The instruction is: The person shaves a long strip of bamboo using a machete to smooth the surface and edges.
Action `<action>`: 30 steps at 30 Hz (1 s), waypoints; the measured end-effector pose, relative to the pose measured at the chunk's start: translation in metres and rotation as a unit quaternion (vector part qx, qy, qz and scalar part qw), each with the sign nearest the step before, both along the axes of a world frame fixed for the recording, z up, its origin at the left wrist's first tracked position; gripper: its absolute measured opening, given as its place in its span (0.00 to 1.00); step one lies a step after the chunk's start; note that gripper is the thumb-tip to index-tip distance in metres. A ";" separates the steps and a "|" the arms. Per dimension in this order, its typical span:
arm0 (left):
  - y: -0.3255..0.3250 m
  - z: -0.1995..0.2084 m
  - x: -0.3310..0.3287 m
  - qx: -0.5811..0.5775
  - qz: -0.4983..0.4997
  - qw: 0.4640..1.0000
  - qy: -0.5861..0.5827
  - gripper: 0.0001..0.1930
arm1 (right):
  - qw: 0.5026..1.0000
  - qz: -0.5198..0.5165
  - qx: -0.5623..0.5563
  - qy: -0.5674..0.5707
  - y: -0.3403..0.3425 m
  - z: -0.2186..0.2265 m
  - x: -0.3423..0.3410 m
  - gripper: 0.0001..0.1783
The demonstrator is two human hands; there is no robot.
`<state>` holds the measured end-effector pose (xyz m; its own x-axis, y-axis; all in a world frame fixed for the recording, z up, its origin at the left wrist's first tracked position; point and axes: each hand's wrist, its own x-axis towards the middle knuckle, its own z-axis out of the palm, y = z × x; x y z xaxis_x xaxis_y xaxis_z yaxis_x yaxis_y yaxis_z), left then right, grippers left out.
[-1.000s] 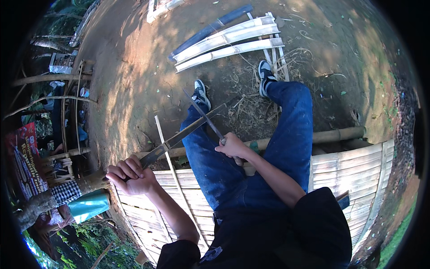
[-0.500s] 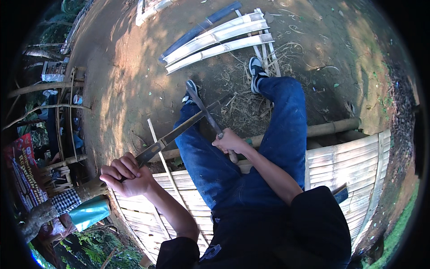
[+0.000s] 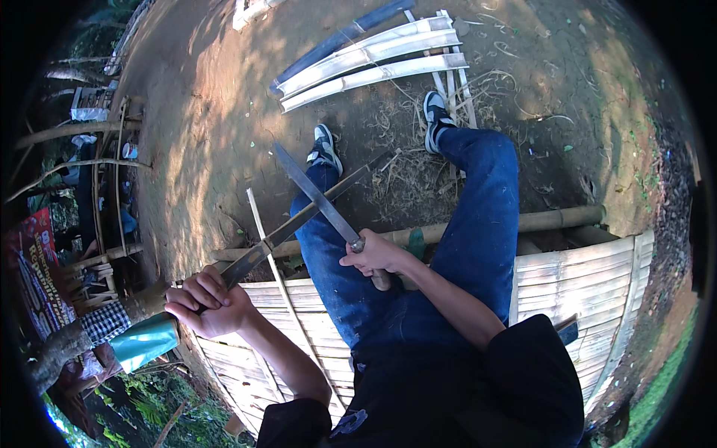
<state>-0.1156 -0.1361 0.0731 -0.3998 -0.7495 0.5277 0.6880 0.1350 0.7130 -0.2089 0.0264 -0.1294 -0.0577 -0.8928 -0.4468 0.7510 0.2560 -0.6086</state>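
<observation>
My left hand (image 3: 210, 300) is closed round the near end of a long, narrow machete-like blade (image 3: 299, 219), which slants up and away to the right across my left thigh. In my right hand (image 3: 377, 254), fingers wrapped round its handle, is a long knife (image 3: 310, 187) with a grey blade pointing up to the left. The two blades cross over my left leg, the knife appearing on top; whether they touch I cannot tell. Below my right fist the knife's brown handle end (image 3: 382, 279) sticks out.
I sit on a slatted bamboo platform (image 3: 575, 280) with a bamboo pole (image 3: 553, 219) along its front. Split bamboo pieces (image 3: 373, 52) lie on the ground beyond my shoes, near curled shavings (image 3: 407, 179). A thin strip (image 3: 278, 272) leans by my left leg. At left are a branch (image 3: 56, 355) and teal sheet (image 3: 146, 343).
The knife in my right hand has swung its tip to the left and now shows its flat face. My left hand has shifted slightly down and left, still gripping its blade.
</observation>
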 end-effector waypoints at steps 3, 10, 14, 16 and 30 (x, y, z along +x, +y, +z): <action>0.007 0.000 -0.009 -0.010 0.002 1.000 -0.005 0.23 | 0.974 -0.027 -0.013 0.225 -0.007 -0.017 0.006 0.16; -0.006 0.000 -0.004 -0.015 0.008 1.000 -0.005 0.22 | 0.984 -0.017 0.097 0.145 -0.002 -0.036 -0.003 0.14; 0.005 0.003 -0.015 -0.022 -0.008 1.000 -0.008 0.22 | 0.982 -0.010 0.020 0.189 -0.004 -0.009 -0.003 0.15; 0.012 0.005 -0.020 -0.024 -0.032 0.999 -0.005 0.22 | 0.919 -0.132 -0.087 0.361 -0.010 -0.019 0.014 0.15; 0.035 0.007 -0.034 -0.038 -0.035 0.999 0.003 0.22 | 0.983 -0.101 0.031 0.148 -0.001 -0.008 -0.001 0.12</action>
